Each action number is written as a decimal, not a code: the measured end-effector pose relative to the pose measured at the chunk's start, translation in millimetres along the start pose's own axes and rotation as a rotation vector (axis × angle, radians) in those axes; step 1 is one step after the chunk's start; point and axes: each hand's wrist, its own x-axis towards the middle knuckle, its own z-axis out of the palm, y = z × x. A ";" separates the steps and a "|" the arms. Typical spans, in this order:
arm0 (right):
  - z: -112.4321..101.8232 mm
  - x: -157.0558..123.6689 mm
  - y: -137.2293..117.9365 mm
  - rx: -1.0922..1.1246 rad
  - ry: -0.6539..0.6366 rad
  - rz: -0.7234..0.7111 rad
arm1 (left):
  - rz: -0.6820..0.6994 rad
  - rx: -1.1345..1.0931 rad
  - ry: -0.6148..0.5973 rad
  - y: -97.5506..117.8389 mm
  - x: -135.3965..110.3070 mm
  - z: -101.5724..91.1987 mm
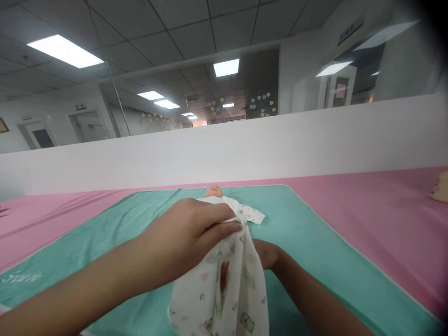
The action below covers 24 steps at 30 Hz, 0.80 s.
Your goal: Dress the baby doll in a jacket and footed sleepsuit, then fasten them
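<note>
A baby doll lies on its back on a green towel, only its head showing past the clothing. It wears a white baby garment printed with small pastel figures, one sleeve spread out to the right. My left hand pinches the garment's front edge between thumb and fingers, lifting the cloth into folds. Behind the raised cloth is my right hand, its wrist bent inward. A bit of skin shows through the gap in the fabric, but the right fingers are otherwise hidden.
The towel lies over a pink surface backed by a low white wall. Above the wall, a large mirror or window shows ceiling lights. A pale yellowish object stands at the far right edge.
</note>
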 end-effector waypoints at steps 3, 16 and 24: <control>-2.5 -4.4 -3.9 0.134 -0.209 -0.009 | -0.047 0.152 -0.017 -7.5 4.5 15.7; -4.5 -4.6 -1.7 0.509 0.652 -0.080 | -0.425 -0.805 -0.407 -80.7 -24.7 -19.8; 7.5 1.1 19.1 0.443 0.108 -0.039 | -0.220 -1.016 0.468 -67.6 -47.1 -32.4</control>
